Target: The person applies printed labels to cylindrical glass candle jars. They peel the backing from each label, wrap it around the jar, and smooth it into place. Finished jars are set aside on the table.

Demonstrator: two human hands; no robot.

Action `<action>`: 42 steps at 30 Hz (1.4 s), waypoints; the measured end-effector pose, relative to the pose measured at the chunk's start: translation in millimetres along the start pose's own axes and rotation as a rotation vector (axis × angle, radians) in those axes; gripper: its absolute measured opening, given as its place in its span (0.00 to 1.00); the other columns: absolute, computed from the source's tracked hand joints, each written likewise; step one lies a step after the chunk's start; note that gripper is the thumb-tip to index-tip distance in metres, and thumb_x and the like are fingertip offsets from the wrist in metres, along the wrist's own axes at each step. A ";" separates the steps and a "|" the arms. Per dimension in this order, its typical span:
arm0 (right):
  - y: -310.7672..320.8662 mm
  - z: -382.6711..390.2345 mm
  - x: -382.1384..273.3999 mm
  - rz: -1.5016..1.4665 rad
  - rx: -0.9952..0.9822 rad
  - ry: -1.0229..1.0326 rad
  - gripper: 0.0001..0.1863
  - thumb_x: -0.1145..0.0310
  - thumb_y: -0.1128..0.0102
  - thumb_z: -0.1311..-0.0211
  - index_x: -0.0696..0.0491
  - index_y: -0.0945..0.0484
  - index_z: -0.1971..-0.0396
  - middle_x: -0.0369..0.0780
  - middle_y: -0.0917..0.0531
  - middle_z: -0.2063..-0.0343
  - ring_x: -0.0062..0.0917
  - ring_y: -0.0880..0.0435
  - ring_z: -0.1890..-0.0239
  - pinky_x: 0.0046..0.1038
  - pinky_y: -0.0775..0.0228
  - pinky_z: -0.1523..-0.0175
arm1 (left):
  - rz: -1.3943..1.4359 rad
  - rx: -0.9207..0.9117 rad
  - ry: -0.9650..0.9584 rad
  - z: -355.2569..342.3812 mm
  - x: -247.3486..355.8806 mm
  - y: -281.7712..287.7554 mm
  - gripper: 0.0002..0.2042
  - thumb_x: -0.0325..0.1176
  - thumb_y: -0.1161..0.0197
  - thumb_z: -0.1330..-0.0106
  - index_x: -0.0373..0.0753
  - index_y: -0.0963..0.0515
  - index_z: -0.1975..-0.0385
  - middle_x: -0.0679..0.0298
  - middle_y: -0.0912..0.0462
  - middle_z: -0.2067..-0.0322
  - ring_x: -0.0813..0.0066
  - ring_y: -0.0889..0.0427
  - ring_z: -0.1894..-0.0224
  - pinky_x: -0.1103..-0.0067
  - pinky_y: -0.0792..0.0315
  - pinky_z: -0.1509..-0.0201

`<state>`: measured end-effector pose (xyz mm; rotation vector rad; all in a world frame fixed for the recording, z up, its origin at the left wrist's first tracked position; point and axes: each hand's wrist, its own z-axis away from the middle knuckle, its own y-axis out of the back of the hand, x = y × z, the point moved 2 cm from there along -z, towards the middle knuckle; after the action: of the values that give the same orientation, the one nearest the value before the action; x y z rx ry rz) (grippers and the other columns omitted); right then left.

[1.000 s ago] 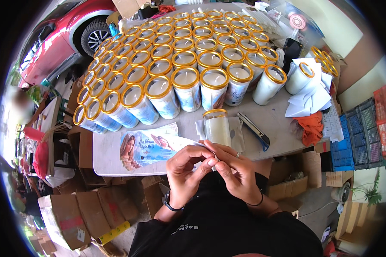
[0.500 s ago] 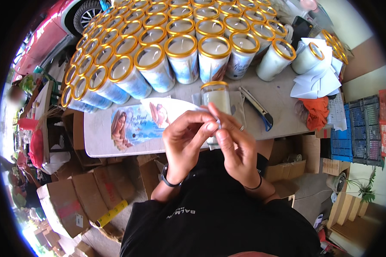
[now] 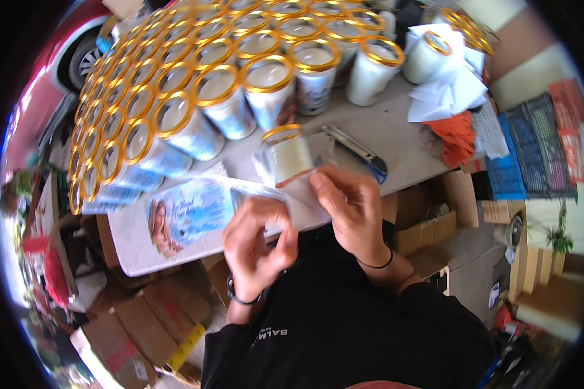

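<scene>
My right hand (image 3: 353, 207) is closed in a pinch, thumb against forefinger, on the edge of a thin pale label (image 3: 308, 202). That label curves leftward behind my left hand (image 3: 256, 240), whose curled fingers are smeared by motion; whether they grip anything cannot be made out. Just beyond the right fingertips stands a glass jar candle (image 3: 291, 159) with a gold rim and white wax, on a clear plastic sheet. Printed labels (image 3: 198, 214), blue with a robed figure, lie on the table left of my left hand.
Rows of gold-rimmed jar candles (image 3: 217, 87) fill the table's far side. A utility knife (image 3: 357, 154) lies right of the near candle. Farther right are white papers (image 3: 444, 97) and an orange cloth (image 3: 454, 139). Cardboard boxes (image 3: 428, 227) and plastic crates (image 3: 532, 149) stand beyond the table edge.
My hands were together, pinching at one spot; now they are apart, the left lower and leftward, the right slightly up and rightward. The view has shifted, moving the table contents leftward.
</scene>
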<state>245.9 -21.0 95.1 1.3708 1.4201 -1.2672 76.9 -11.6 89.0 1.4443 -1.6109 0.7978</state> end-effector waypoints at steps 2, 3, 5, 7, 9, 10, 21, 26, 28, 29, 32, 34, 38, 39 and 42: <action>28.9 -10.1 -2.1 0.184 0.183 -0.036 0.13 0.63 0.45 0.21 0.57 0.21 0.63 0.24 0.29 0.74 0.08 0.34 0.70 0.19 0.38 0.67 | 0.299 -0.007 0.042 10.8 5.8 6.5 0.07 0.28 0.32 0.46 0.32 0.24 0.75 0.61 0.21 0.73 0.69 0.23 0.70 0.74 0.30 0.62; 47.9 -19.1 -4.7 0.284 0.239 -0.006 0.16 0.60 0.48 0.19 0.56 0.21 0.63 0.24 0.29 0.74 0.08 0.34 0.71 0.18 0.38 0.67 | 0.427 0.037 0.034 15.8 8.9 12.8 0.10 0.31 0.30 0.46 0.34 0.25 0.78 0.62 0.22 0.75 0.69 0.25 0.72 0.73 0.32 0.65; 99.0 -36.4 -18.0 0.531 0.298 0.015 0.16 0.61 0.50 0.19 0.58 0.22 0.60 0.30 0.27 0.75 0.10 0.33 0.71 0.20 0.35 0.67 | 0.621 0.073 0.159 23.3 12.5 34.7 0.17 0.37 0.27 0.44 0.40 0.31 0.83 0.65 0.25 0.78 0.75 0.29 0.76 0.73 0.35 0.70; 150.4 -53.0 -35.7 0.812 0.398 0.070 0.15 0.63 0.47 0.21 0.61 0.22 0.55 0.42 0.21 0.75 0.19 0.22 0.72 0.27 0.28 0.63 | 0.887 0.068 0.288 26.0 9.5 56.8 0.17 0.38 0.29 0.42 0.41 0.32 0.81 0.66 0.28 0.77 0.76 0.31 0.77 0.75 0.35 0.70; 191.1 -75.5 -51.8 1.163 0.384 0.242 0.14 0.64 0.47 0.24 0.59 0.19 0.55 0.52 0.20 0.73 0.32 0.20 0.73 0.32 0.28 0.62 | 0.857 0.480 0.451 35.8 -1.0 74.3 0.15 0.38 0.31 0.42 0.41 0.32 0.79 0.67 0.29 0.75 0.76 0.31 0.76 0.76 0.35 0.70; 211.3 -92.5 -63.4 1.338 0.350 0.309 0.14 0.64 0.46 0.25 0.59 0.19 0.56 0.51 0.18 0.72 0.37 0.17 0.71 0.35 0.27 0.62 | 0.846 0.578 0.471 38.3 -6.3 80.0 0.15 0.37 0.32 0.41 0.41 0.32 0.79 0.66 0.29 0.75 0.76 0.30 0.75 0.75 0.35 0.69; 313.1 -232.1 -74.2 2.547 0.025 0.600 0.04 0.69 0.42 0.36 0.51 0.19 0.65 0.40 0.13 0.72 0.30 0.11 0.70 0.32 0.20 0.69 | 1.000 0.390 0.270 43.8 -2.0 114.6 0.12 0.37 0.36 0.37 0.39 0.32 0.74 0.65 0.29 0.72 0.74 0.28 0.70 0.74 0.32 0.64; 311.4 -270.8 -60.0 2.401 -0.171 0.777 0.04 0.67 0.43 0.35 0.49 0.22 0.65 0.36 0.14 0.67 0.28 0.11 0.69 0.30 0.22 0.68 | 0.979 0.378 0.203 61.3 7.7 114.6 0.11 0.36 0.38 0.34 0.38 0.32 0.71 0.64 0.29 0.70 0.73 0.26 0.68 0.74 0.30 0.61; 306.1 -281.5 -52.5 2.344 -0.293 0.710 0.04 0.67 0.43 0.34 0.49 0.23 0.63 0.35 0.15 0.67 0.28 0.13 0.62 0.32 0.24 0.59 | 0.973 0.363 0.187 63.3 11.2 113.4 0.11 0.36 0.39 0.34 0.38 0.32 0.70 0.64 0.29 0.70 0.72 0.26 0.67 0.74 0.30 0.60; 300.0 -286.0 -51.3 2.257 -0.370 0.693 0.05 0.67 0.43 0.34 0.49 0.23 0.62 0.35 0.15 0.66 0.28 0.14 0.60 0.33 0.25 0.56 | 0.958 0.355 0.174 61.7 13.1 113.4 0.11 0.36 0.40 0.33 0.38 0.32 0.70 0.64 0.29 0.69 0.72 0.25 0.67 0.74 0.29 0.60; 268.4 -282.3 -70.2 2.043 -0.214 0.623 0.11 0.70 0.43 0.32 0.50 0.20 0.52 0.37 0.14 0.61 0.31 0.18 0.54 0.38 0.32 0.45 | 0.855 0.307 0.135 51.5 24.5 108.3 0.10 0.36 0.41 0.32 0.38 0.33 0.69 0.63 0.29 0.68 0.72 0.25 0.66 0.73 0.29 0.58; 227.3 -252.4 -97.8 1.966 0.126 0.934 0.09 0.66 0.44 0.28 0.50 0.19 0.53 0.41 0.13 0.60 0.34 0.17 0.54 0.37 0.30 0.49 | 0.677 0.346 0.063 41.3 32.3 99.2 0.10 0.36 0.42 0.31 0.37 0.33 0.68 0.63 0.29 0.68 0.71 0.24 0.65 0.73 0.28 0.57; 125.5 -129.0 -121.2 1.083 0.143 0.703 0.10 0.72 0.42 0.27 0.54 0.21 0.50 0.43 0.14 0.56 0.27 0.17 0.50 0.35 0.26 0.44 | 0.081 0.678 -0.095 28.6 41.2 61.4 0.15 0.42 0.38 0.34 0.38 0.33 0.71 0.64 0.30 0.72 0.73 0.28 0.69 0.74 0.30 0.58; 93.0 -93.1 -108.5 0.737 0.038 0.668 0.10 0.74 0.41 0.28 0.54 0.20 0.50 0.46 0.16 0.52 0.28 0.19 0.47 0.35 0.25 0.43 | -0.004 0.658 -0.167 23.3 40.0 49.6 0.15 0.42 0.38 0.33 0.38 0.33 0.70 0.63 0.29 0.71 0.72 0.27 0.68 0.73 0.30 0.57; 18.0 -28.7 -62.8 0.444 -0.497 0.897 0.19 0.77 0.30 0.42 0.47 0.20 0.50 0.51 0.24 0.41 0.43 0.18 0.44 0.39 0.23 0.43 | -0.327 0.460 -0.338 7.8 39.3 20.1 0.14 0.40 0.39 0.33 0.34 0.30 0.70 0.58 0.25 0.67 0.67 0.26 0.63 0.67 0.32 0.51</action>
<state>274.2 -7.9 159.2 1.8234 1.6846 0.0529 55.2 -34.0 121.1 2.2040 -1.4216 0.7923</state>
